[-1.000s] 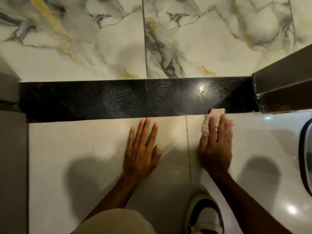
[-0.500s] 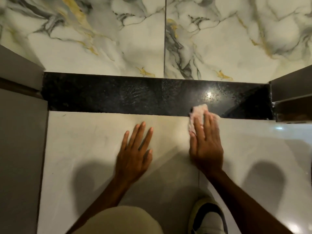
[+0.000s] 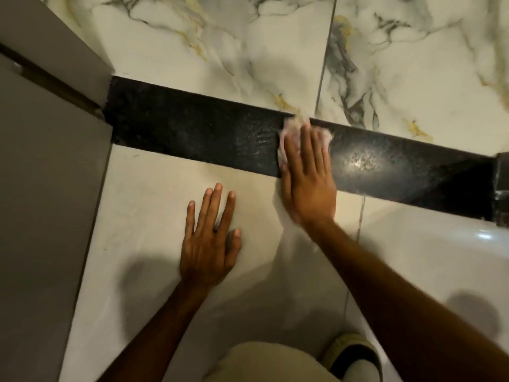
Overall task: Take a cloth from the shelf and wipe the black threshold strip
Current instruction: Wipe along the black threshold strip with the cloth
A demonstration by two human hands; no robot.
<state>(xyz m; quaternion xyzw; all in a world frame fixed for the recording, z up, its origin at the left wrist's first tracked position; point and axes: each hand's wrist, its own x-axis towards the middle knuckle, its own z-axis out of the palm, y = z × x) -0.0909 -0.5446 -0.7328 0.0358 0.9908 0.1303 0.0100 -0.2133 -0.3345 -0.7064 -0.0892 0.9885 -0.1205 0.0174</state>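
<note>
- Right-hand fingers [image 3: 311,150] lie flat and close together, pressed down on a pale crumpled cloth [image 3: 292,129]; nothing pinched or curled, the cloth is pinned under them, which suits spreading pressure for a wipe.
- Cloth sits on the black threshold strip [image 3: 192,136], about mid-length, its far edge poking past the fingertips to the strip's far border; most of it is hidden under the fingers.
- Right hand [image 3: 308,183] spans the strip front to back, heel of the palm on the near pale tile; that likely lets one pass cover the full width.
- Left-hand fingers [image 3: 217,205] are straight and slightly fanned, holding nothing, flat on the floor tile [image 3: 154,194].
- Left hand [image 3: 210,241] is planted near the strip but not touching it, apparently as a prop for body weight while crouching.
- Strip runs diagonally in the head view between marble-patterned tiles [image 3: 220,51] beyond and plain pale tile nearer; a glare spot shows on the strip to the right of the cloth.
- Grey door frame or panel [image 3: 41,188] bounds the strip's left end; dark frame edge at the right end.
- A knee and a shoe [image 3: 355,354] at the bottom, consistent with kneeling low.
- Judgement: wiping step under way; the stretch left of the cloth looks duller and smeared, so probably still to do.
</note>
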